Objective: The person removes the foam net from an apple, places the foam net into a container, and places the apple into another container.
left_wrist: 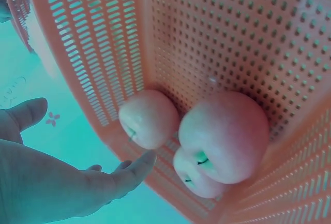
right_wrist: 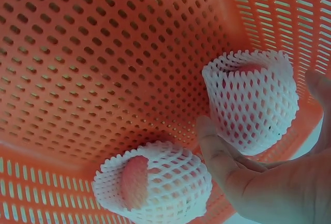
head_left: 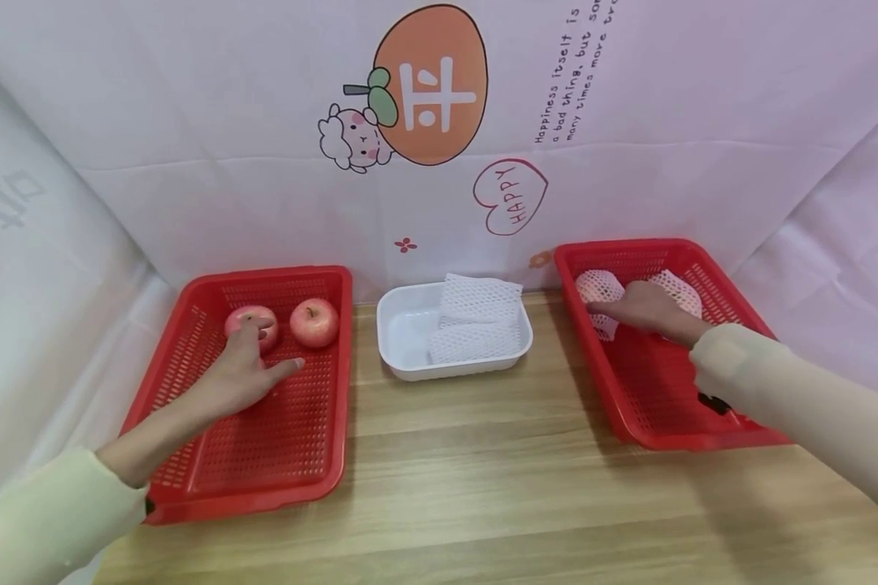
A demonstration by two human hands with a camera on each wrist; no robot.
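Note:
My left hand [head_left: 237, 378] hangs over the left red basket [head_left: 344, 390], thumb and fingers apart and holding nothing. Its fingertips are over one apple [head_left: 247, 315], and a second apple [head_left: 315, 323] lies to the right. The left wrist view shows three apples, the largest [left_wrist: 225, 136] beside two smaller-looking ones [left_wrist: 148, 119]. In the right red basket [head_left: 607, 390], my right hand [head_left: 647, 309] has its thumb and fingers spread around an apple in a white foam net [right_wrist: 253, 102], with a gap at the thumb. Another netted apple [right_wrist: 155, 185] lies beside the fingers.
A white tray [head_left: 406, 372] with foam nets [head_left: 479, 301] inside stands between the baskets, at the back of the wooden table [head_left: 439, 471]. A printed white cloth [head_left: 263, 97] hangs behind and along the sides.

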